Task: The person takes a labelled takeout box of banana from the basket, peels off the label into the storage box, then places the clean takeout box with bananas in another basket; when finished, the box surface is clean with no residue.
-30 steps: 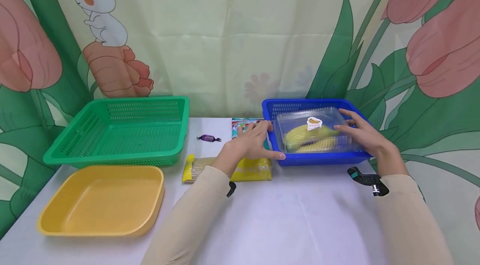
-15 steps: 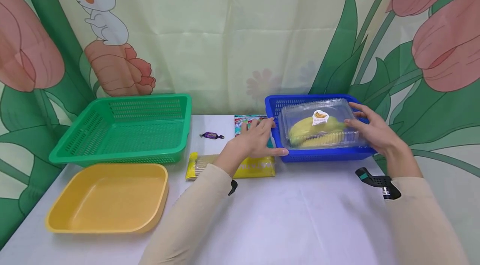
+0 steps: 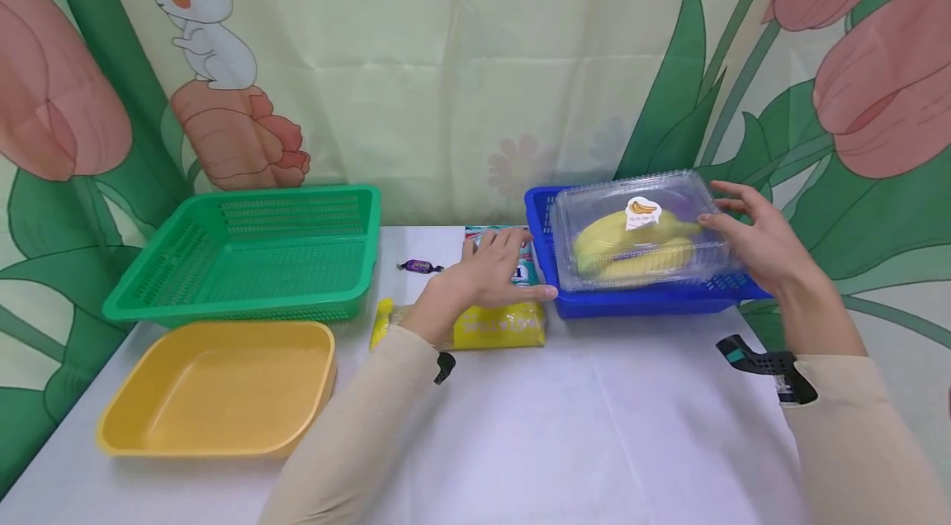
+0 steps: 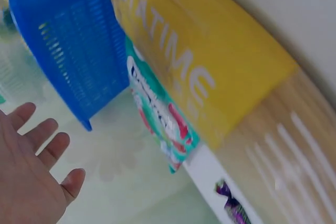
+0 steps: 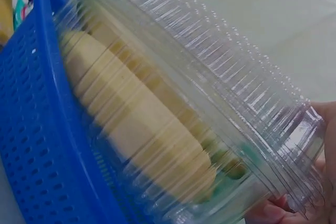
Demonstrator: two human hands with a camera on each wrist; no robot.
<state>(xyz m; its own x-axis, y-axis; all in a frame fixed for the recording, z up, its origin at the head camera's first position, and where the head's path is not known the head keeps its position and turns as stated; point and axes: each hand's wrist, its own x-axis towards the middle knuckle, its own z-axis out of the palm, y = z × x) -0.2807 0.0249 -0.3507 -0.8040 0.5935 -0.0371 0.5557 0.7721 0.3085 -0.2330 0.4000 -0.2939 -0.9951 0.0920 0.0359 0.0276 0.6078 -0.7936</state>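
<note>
1. The box (image 3: 687, 199), clear plastic with a label (image 3: 643, 213) on its lid and bananas (image 3: 605, 244) inside, is over the blue basket (image 3: 646, 304), in the far right corner of the worktop (image 3: 557, 434). It sits askew, hiding part of the basket's near rim; whether its underside rests on anything I cannot tell.

2. The right hand (image 3: 761, 240) holds the box by its right end. Its fingers are curled round that end – thumb on the near side, the others towards the far edge of the worktop.

3. The left hand (image 3: 486, 271) has hold of nothing. Its fingers are spread well apart, the thumb pointing at the blue basket's left end; the left wrist view shows a gap between hand and basket.

4. Under and around the left hand, the yellow packet (image 3: 499, 328) lies lengthwise along the far edge of the worktop, just to the left of the blue basket. The teal packet (image 4: 157, 111) lies behind it, nearer that edge.

5. The sweet (image 3: 420, 267), in a purple wrapper, lies near the far edge too, between the teal packet and the green basket (image 3: 297, 265).

6. The green basket fills the far left corner. The yellow tray (image 3: 215, 397) stands along the left edge, just in front of it – whether they touch is unclear.
</note>
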